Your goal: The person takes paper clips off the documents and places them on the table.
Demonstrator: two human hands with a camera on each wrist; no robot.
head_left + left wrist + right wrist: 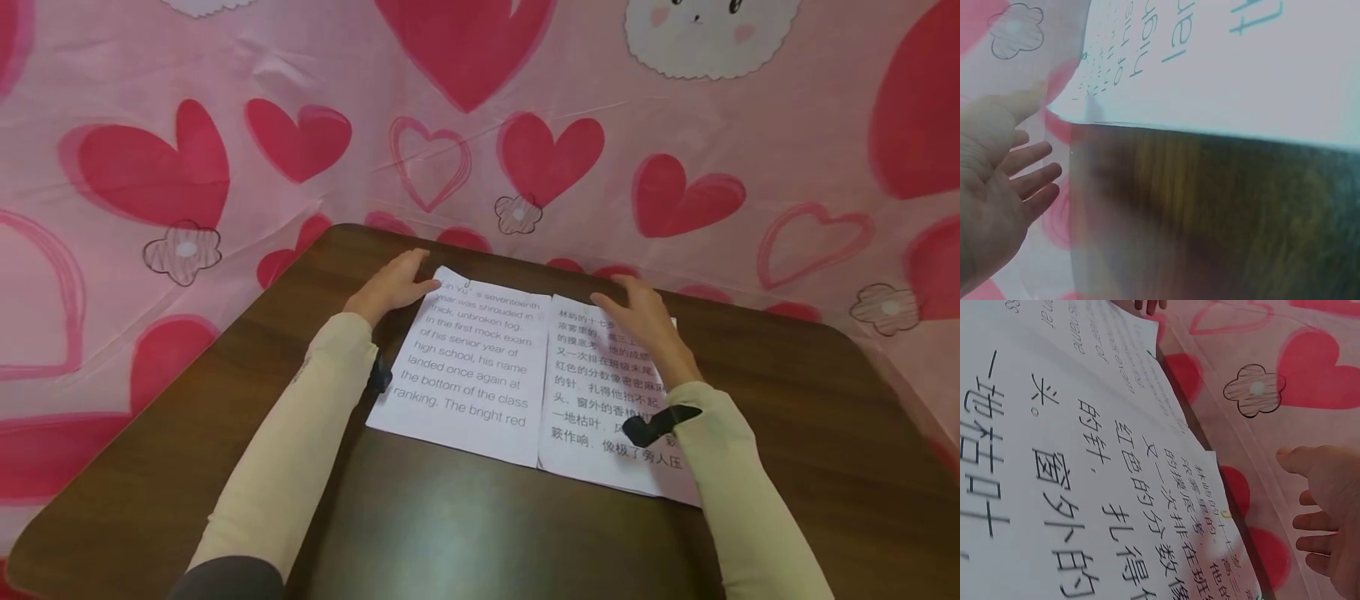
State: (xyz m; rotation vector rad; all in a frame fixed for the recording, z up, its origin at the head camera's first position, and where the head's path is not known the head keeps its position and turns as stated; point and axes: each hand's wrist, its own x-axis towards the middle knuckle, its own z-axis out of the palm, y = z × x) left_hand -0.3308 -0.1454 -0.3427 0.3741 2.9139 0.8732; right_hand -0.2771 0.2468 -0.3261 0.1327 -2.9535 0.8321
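An open booklet (480,367) of white sheets lies on the dark wooden table (480,517), large English print on its left page and Chinese print on its right page (600,450). At the upper left corner of the booklet is my left hand (392,285), thumb tip right by the page edge, fingers loosely extended and holding nothing. Over the upper part of the right page hovers my right hand (647,321), its fingers spread and relaxed with nothing in them. The right wrist view shows that hand (1329,506) beyond the page's top edge.
A pink cloth (360,158) printed with red hearts and flowers hangs behind the table and along its sides. Black straps with small cameras sit on both wrists, over pale sleeves (292,450). Bare tabletop surrounds the booklet.
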